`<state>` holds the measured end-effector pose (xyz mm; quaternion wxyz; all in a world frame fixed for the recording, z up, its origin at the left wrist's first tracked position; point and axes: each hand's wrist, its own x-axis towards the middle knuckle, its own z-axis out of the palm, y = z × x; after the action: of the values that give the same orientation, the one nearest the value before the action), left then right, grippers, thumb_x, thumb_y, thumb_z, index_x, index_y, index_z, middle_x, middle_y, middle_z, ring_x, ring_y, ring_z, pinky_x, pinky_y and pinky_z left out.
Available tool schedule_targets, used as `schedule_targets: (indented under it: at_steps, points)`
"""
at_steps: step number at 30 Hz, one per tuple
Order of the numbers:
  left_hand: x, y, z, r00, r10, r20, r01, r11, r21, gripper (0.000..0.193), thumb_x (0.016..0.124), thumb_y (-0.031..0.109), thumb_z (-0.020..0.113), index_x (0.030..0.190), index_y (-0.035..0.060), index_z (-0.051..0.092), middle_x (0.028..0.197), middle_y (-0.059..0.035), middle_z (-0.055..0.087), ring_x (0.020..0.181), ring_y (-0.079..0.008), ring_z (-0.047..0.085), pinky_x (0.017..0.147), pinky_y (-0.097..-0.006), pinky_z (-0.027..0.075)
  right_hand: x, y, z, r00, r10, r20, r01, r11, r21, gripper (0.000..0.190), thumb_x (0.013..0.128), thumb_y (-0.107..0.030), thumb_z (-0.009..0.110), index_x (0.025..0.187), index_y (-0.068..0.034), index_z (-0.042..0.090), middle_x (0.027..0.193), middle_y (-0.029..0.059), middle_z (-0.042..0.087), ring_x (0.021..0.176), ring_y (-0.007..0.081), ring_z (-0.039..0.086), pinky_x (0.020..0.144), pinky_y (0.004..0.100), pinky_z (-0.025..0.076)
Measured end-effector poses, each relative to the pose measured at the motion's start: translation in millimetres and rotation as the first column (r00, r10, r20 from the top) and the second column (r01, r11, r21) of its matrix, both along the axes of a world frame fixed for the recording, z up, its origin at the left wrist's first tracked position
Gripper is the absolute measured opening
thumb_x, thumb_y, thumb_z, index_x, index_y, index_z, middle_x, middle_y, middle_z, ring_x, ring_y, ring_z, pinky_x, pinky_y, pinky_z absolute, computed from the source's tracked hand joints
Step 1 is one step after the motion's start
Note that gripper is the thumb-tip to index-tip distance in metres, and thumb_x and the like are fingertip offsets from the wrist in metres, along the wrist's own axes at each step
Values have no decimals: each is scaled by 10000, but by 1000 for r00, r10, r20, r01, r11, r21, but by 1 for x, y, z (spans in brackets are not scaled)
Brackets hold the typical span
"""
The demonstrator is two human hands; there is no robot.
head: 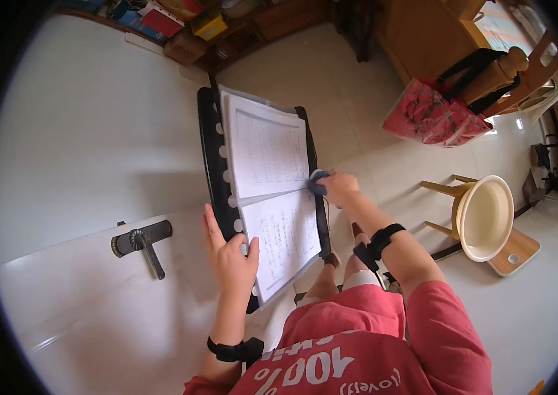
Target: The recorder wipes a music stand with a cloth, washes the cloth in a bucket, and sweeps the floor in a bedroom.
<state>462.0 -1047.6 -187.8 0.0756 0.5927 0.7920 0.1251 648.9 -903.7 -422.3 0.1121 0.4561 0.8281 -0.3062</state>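
Sheets of paper with writing (271, 148) lie open, like a booklet, on a black stand (219, 173) with a row of round pale spots along its left side. My left hand (232, 252) rests at the stand's left edge, its fingers spread and the thumb beside the lower sheet. On the right, my right hand (340, 187) grips a dark grey-blue cloth (319, 181), which touches the right edge of the stand near the fold between the sheets. The cloth is partly hidden by my fingers.
A door with a dark metal handle (148, 249) is at left. To the right stand a cream basin (486, 217) on a stool and a red patterned bag (432, 116) hanging by wooden furniture. Boxes and a yellow container (209, 25) fill a shelf at the top.
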Motion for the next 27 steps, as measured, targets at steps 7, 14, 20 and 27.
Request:
schedule_targets:
  at_steps: [7, 14, 20, 27]
  points:
    - [-16, 33, 17, 991, -136, 0, 134, 976, 171, 250, 732, 56, 674, 637, -15, 454, 1422, -173, 420, 1312, -391, 374, 1055, -407, 316, 54, -14, 34, 901, -414, -134, 418, 909, 3, 507, 722, -226, 642, 1221, -304, 605, 1063, 116, 617, 973, 303, 628, 827, 396, 522]
    - [-27, 55, 29, 976, 20, 217, -19, 1000, -3, 217, 741, 42, 610, 637, -21, 430, 1281, -150, 575, 785, -269, 608, 646, -345, 452, -13, -44, 4, 966, -218, -140, 241, 955, 175, 380, 828, -231, 602, 1206, -264, 606, 1110, 111, 576, 973, 275, 619, 772, 389, 520]
    - [-35, 59, 22, 990, -69, 123, 72, 997, -20, 213, 747, 38, 586, 640, -39, 418, 1218, -171, 617, 807, -296, 605, 663, -350, 460, -32, -66, -28, 970, -240, -42, 240, 917, 318, 310, 908, -228, 518, 1206, -250, 599, 1015, 96, 557, 935, 251, 595, 709, 371, 493]
    - [-35, 43, 3, 977, -45, 209, 31, 997, 69, 235, 743, 32, 593, 626, -17, 395, 1315, -141, 562, 778, -240, 594, 642, -315, 436, -25, -107, -16, 977, -215, 0, 210, 957, 199, 425, 897, -160, 499, 1311, -255, 519, 1088, 136, 533, 979, 281, 597, 759, 392, 515]
